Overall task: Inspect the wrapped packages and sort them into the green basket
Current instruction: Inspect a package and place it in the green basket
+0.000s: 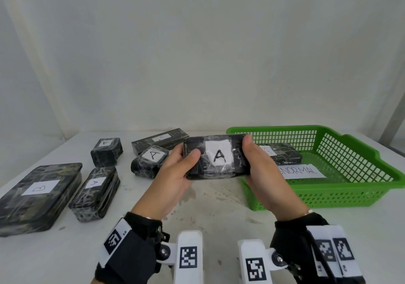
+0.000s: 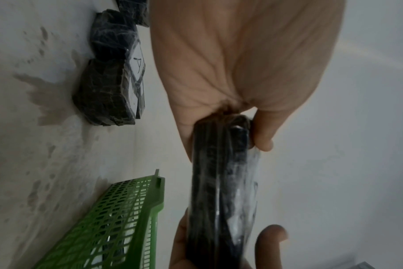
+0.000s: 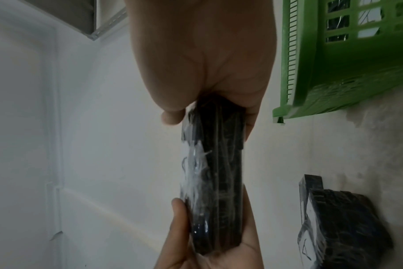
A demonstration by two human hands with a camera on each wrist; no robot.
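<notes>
A black package wrapped in clear film, with a white label marked A (image 1: 217, 156), is held above the table by both hands. My left hand (image 1: 179, 169) grips its left end, thumb on the front face. My right hand (image 1: 256, 163) grips its right end, thumb over the top corner. Both wrist views show the package edge-on (image 2: 221, 191) (image 3: 215, 182) between the two palms. The green basket (image 1: 350, 187) stands at the right on the table and holds one wrapped package (image 1: 282, 153) and a paper slip reading NORMAL (image 1: 303, 172).
Several wrapped packages lie on the white table to the left: a large one marked B (image 1: 39, 196), A-marked ones (image 1: 95, 192) (image 1: 106, 151) (image 1: 150, 159), and a long one (image 1: 160, 142) at the back. A white wall stands behind.
</notes>
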